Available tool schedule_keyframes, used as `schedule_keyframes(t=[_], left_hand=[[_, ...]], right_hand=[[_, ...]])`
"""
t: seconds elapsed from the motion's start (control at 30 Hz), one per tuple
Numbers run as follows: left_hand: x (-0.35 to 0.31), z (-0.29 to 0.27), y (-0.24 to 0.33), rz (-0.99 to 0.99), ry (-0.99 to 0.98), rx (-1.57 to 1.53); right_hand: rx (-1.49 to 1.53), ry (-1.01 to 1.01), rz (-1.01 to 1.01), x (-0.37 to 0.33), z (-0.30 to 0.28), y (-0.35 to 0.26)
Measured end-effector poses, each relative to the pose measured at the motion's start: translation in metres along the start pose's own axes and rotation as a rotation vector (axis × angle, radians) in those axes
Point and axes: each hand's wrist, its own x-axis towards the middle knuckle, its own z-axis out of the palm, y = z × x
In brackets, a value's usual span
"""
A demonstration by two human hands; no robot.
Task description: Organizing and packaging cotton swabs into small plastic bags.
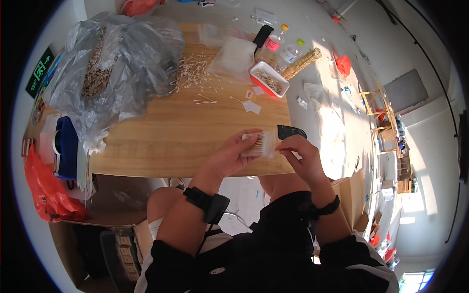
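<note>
Above the near edge of the wooden table, my left hand [227, 157] is closed around a small clear plastic bag of cotton swabs [260, 145], which lie side by side in it. My right hand [305, 160] pinches at the right end of that bag, thumb and forefinger together; the exact spot between the fingertips is too small to make out. Farther back lies a loose pile of cotton swabs [195, 73], with a few stray swabs [205, 101] nearer to me. Small paper cards [251, 107] rest to their right.
A big grey plastic bag [141, 53] with swabs covers the table's left. Clear bags [232, 57], a red-and-white tray [255, 78] of swabs and two bottles [289, 54] stand at the back right. A blue tape dispenser [68, 149] sits left; a black flat piece [291, 131] lies by my right hand.
</note>
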Motion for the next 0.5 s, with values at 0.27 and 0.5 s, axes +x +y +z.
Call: schedule_keyframes(t=[0.27,0.5], left_hand=[[0.011,0.003,-0.003,0.221,0.22,0.063],[0.013,0.004,-0.005,0.277,0.212,0.192]], right_hand=[[0.898,0.177,0.836,0.001,0.035,0.014],[0.938,0.242,0.911,0.013,0.038,0.009]])
